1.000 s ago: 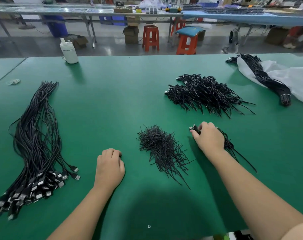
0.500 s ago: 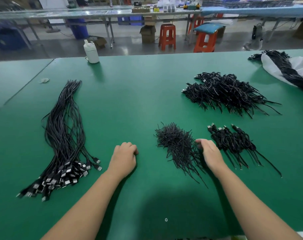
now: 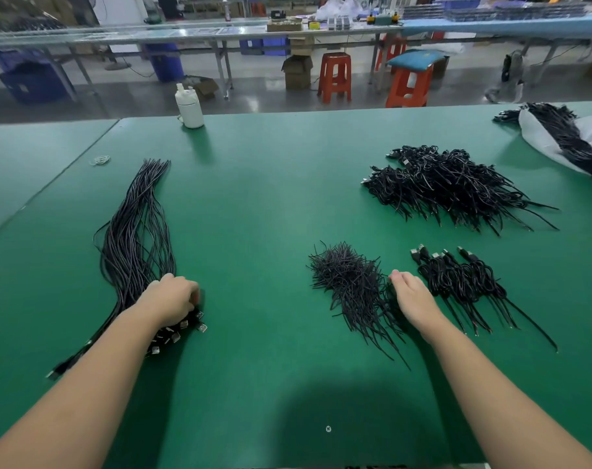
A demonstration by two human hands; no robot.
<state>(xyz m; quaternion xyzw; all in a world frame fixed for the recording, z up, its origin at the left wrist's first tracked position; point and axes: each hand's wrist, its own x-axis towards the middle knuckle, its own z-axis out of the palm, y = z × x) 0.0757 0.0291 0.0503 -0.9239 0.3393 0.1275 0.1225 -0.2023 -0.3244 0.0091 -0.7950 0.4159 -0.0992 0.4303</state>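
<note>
The left hand [image 3: 172,301] lies on the near end of the bundle of long black cables [image 3: 135,238], just above their metal plugs [image 3: 176,337], which fan out from under the palm; its fingers curl down over the strands, but the tips are blurred and partly hidden, so I cannot tell whether the grip has closed on a cable or only rests there; the bundle itself stretches along the left part of the green surface [image 3: 260,198], its far end pointing away from the person and its plug end nearest them; the right hand [image 3: 414,299] lies low over the surface with fingers straight and together, its grip holding nothing, between the small pile of thin black ties [image 3: 348,282] and the row of coiled short cables [image 3: 463,282], just beside the ties on one side and near the coils on the other; whether it touches either I cannot tell; farther back on the right sits a larger heap of coiled cables [image 3: 450,187], well apart from both hands; at the far right edge another dark bundle [image 3: 565,137] lies on a white bag [image 3: 538,140]; a white bottle [image 3: 189,108] stands upright near the far edge, and a small pale loop [image 3: 100,160] lies beyond the far tips of the long cables.
</note>
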